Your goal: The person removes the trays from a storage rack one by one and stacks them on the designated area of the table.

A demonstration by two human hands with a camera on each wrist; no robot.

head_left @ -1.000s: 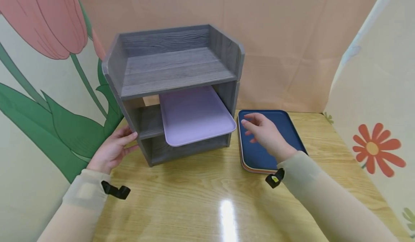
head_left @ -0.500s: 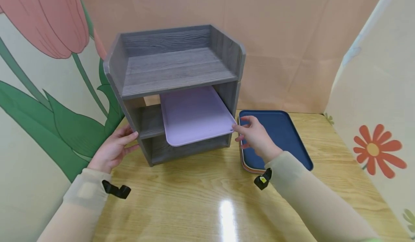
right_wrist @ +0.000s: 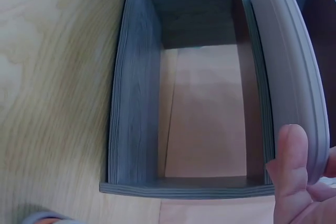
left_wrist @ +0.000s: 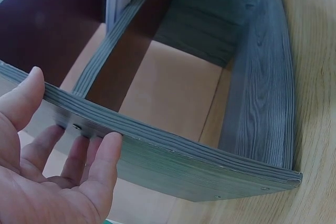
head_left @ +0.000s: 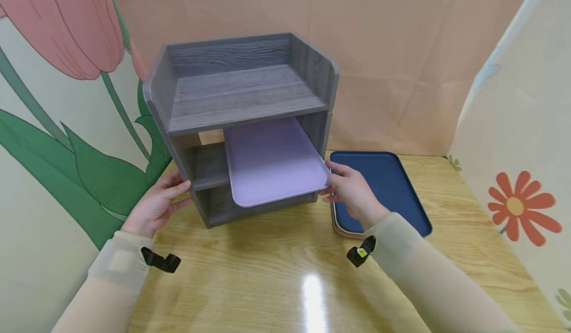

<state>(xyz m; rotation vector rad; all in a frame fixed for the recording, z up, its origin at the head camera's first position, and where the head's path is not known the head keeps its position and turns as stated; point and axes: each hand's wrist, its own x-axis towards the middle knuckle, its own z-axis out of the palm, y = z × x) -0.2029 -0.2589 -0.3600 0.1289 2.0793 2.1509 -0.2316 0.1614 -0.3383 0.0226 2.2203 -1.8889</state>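
In the head view, a lilac tray point(head_left: 276, 159) lies on the middle shelf of a grey wooden shelf unit point(head_left: 241, 87) and juts out past its front. My right hand point(head_left: 352, 192) pinches the tray's front right corner. The right wrist view shows the tray's edge point(right_wrist: 294, 51) between the thumb and the fingers, which the tray partly hides. At the unit's left side is my left hand point(head_left: 156, 204). Its fingertips point(left_wrist: 107, 153) touch the outer face of the side panel, and the thumb lies by its front edge.
Right of the unit, a stack of trays with a dark blue tray point(head_left: 392, 184) on top lies on the wooden table point(head_left: 250, 273). A peach-coloured backdrop point(head_left: 392, 65) hangs behind, with flower-patterned panels on both sides.
My right hand has moved left from above the blue tray to the lilac tray's corner and taken hold. The lilac tray has slid slightly forward and right. My left hand has stayed put.
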